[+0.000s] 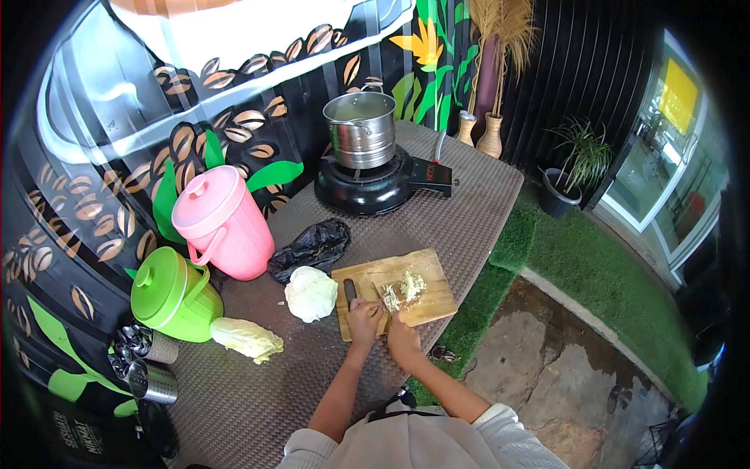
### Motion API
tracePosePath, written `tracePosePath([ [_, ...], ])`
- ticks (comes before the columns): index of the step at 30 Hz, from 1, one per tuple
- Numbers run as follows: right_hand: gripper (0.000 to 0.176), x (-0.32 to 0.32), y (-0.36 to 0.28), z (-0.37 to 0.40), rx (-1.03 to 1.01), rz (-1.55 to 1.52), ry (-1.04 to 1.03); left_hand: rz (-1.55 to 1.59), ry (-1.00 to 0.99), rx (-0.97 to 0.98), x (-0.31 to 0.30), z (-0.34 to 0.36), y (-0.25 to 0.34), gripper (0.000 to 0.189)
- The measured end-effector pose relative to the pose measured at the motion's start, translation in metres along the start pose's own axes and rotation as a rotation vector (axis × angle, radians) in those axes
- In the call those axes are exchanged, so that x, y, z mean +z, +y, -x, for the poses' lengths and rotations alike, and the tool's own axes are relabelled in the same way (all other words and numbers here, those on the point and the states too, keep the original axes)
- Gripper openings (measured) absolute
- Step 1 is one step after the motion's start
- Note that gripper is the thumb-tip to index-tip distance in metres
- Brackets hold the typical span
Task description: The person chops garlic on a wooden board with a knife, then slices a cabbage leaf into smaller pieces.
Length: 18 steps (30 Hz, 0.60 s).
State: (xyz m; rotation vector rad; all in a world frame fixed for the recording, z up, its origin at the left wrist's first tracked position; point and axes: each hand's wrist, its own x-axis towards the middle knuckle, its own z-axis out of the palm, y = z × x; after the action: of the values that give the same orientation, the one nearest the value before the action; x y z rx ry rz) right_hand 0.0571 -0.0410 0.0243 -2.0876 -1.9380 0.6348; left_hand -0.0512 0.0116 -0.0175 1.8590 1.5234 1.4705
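A wooden cutting board [439,293] lies near the table edge in front of me. On it is a pile of finely chopped pale pieces [413,286], with more bits closer to my fingers. My left hand [365,319] is over the board's left half, fingers bent together; what they pinch is too small to make out. A dark handle [349,290], seemingly a knife's, lies just beyond that hand, its blade mostly hidden. My right hand [402,338] is closed at the board's near edge, close to my left, its fingertips partly hidden.
Left of the board are a pale cabbage [311,294], a napa cabbage [247,339] and a black plastic bag [311,248]. Pink [226,227] and green [176,295] lidded buckets stand by the wall, near metal utensil holders [153,381]. A steel pot [361,133] sits on a portable stove [367,187].
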Motion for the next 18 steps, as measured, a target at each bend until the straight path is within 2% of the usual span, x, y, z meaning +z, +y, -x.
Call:
tracePosePath([
  [2,0.032,0.001,0.000,-0.002,0.017,0.003,-0.004,-0.026,0.002,0.031,0.001,0.001,-0.001,0.013],
  [5,0.029,-0.013,0.003,-0.015,-0.031,-0.030,0.002,0.022,-0.009,-0.027,-0.003,0.001,0.007,0.011],
  [7,0.026,-0.019,0.010,-0.021,-0.144,0.028,-0.028,-0.033,-0.021,0.011,-0.004,-0.002,0.008,0.009],
  [11,0.025,-0.012,0.010,0.001,-0.128,0.060,0.022,-0.005,-0.031,0.013,-0.005,-0.003,0.009,0.007],
  [13,0.027,-0.002,0.004,0.012,0.008,0.029,0.042,-0.035,-0.007,0.084,-0.003,-0.003,0.010,0.007],
  [14,0.027,0.004,0.003,0.014,0.010,-0.010,0.092,-0.034,-0.008,0.082,-0.002,-0.002,0.010,0.007],
  [18,0.027,0.002,0.009,-0.009,-0.030,-0.006,0.085,-0.021,-0.029,0.098,-0.005,-0.001,0.013,0.007],
])
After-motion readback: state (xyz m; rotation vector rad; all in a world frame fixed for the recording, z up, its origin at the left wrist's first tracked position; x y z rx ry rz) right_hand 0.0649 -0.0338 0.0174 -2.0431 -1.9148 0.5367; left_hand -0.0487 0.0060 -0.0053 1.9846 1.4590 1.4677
